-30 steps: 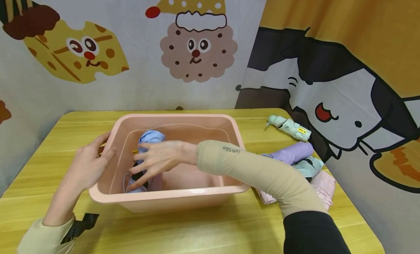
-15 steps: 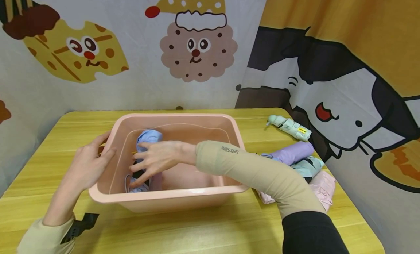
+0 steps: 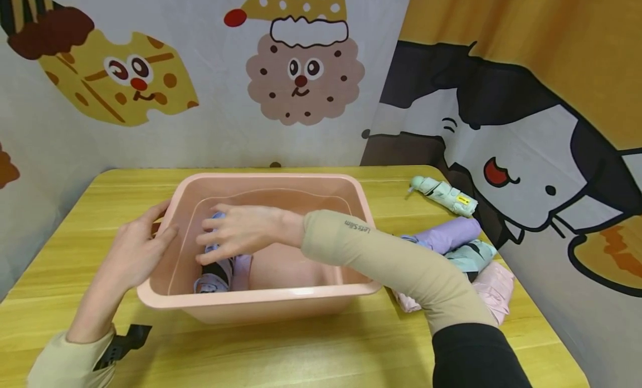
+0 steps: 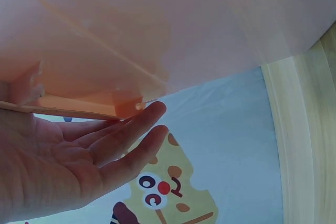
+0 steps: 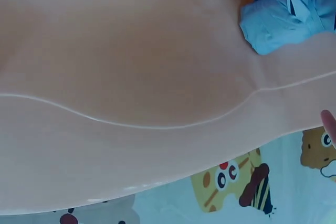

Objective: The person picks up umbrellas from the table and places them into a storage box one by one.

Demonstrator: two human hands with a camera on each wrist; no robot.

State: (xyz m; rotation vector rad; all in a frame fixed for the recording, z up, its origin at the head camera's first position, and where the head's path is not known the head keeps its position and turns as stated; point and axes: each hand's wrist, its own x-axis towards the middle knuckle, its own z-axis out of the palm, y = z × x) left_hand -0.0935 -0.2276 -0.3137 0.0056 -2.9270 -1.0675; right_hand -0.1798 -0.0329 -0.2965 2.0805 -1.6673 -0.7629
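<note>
A pink plastic tub (image 3: 281, 292) stands on the table. In it, along the left wall, lies a folded blue umbrella (image 3: 218, 272) with black patches and a cord loop; a pale pinkish-lilac folded thing (image 3: 243, 273) lies against it. My right hand (image 3: 241, 232) is over the umbrella, back up, fingers extended and spread; its thumb is hidden. The right wrist view shows the umbrella's crumpled blue end (image 5: 286, 19) by the tub wall. My left hand (image 3: 135, 248) steadies the tub's left rim; in the left wrist view its fingers (image 4: 126, 140) reach loosely under the rim.
At the table's right, a mint folded umbrella (image 3: 443, 195) lies apart at the back. Nearer are a purple one (image 3: 443, 233), a teal one (image 3: 473, 257) and a pale pink one (image 3: 494, 290), partly behind my right forearm. A cartoon curtain (image 3: 210, 142) hangs behind the table.
My right hand has risen slightly. The blue umbrella's far end has shifted left and is now mostly behind the hand, while its near end has edged right. My left hand stays at the rim.
</note>
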